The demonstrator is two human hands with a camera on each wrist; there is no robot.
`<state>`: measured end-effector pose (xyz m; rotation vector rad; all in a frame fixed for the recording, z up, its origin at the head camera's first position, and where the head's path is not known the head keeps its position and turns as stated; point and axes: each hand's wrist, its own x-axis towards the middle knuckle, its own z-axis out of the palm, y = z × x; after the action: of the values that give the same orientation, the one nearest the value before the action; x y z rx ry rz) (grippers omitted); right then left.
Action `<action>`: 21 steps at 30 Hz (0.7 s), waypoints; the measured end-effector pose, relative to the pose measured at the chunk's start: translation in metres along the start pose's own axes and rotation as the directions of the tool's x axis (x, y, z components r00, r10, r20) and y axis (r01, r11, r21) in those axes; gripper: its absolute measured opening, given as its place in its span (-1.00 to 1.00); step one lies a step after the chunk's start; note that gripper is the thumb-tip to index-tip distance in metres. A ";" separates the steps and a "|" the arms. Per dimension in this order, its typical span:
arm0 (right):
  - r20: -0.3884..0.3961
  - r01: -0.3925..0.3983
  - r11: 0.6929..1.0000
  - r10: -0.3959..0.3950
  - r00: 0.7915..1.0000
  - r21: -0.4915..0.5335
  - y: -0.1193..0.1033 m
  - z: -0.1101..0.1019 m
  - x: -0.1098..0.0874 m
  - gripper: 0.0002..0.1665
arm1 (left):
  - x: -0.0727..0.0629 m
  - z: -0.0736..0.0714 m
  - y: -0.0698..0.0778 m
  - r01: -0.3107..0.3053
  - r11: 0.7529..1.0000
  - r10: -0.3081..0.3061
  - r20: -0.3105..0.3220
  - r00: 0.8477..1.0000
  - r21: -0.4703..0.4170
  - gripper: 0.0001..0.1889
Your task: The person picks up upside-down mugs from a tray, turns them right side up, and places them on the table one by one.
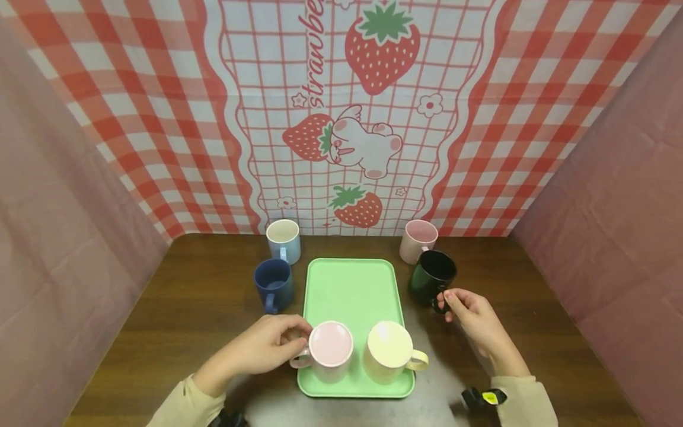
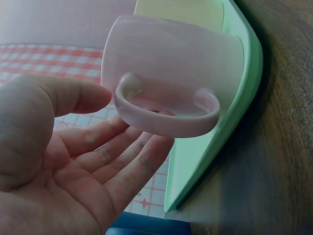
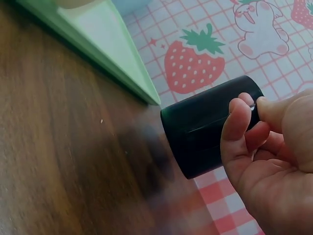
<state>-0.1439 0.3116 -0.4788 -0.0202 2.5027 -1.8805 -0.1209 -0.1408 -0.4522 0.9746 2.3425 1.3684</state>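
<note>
On the front left of the light-green tray (image 1: 349, 290) stands a pale pink mug (image 1: 331, 356), its handle toward the left. My left hand (image 1: 267, 344) is at that handle (image 2: 166, 122); in the left wrist view the thumb and fingers are apart, with fingertips behind the handle. A pale yellow mug (image 1: 388, 356) stands at the tray's front right, handle to the right. Right of the tray, my right hand (image 1: 475, 317) pinches the handle of a black mug (image 1: 431, 279). In the right wrist view the fingers hide the black mug's (image 3: 205, 127) handle.
Behind the black mug stands another pink mug (image 1: 418, 242). Left of the tray are a dark blue mug (image 1: 274, 284) and, behind it, a light blue mug (image 1: 284, 244). A strawberry-print cloth (image 1: 373, 142) hangs at the back edge of the brown wooden table (image 1: 176, 296).
</note>
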 end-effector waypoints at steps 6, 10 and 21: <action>0.021 0.007 1.000 -0.007 1.000 -0.010 0.004 0.002 0.000 -0.63 | 0.000 -0.001 -0.001 -0.003 1.000 0.003 0.005 1.000 -0.005 -0.84; 0.028 0.015 1.000 -0.015 0.999 0.005 0.004 0.005 0.001 -0.63 | 0.001 -0.001 -0.001 -0.001 1.000 0.001 0.012 1.000 -0.010 -0.83; 0.041 -0.006 1.000 0.007 0.999 -0.020 0.009 0.005 0.001 -0.64 | 0.000 -0.001 -0.004 -0.006 1.000 0.007 0.018 1.000 -0.004 -0.85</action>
<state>-0.1445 0.3089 -0.4888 -0.0509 2.4917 -1.8334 -0.1233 -0.1429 -0.4546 0.9901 2.3249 1.3606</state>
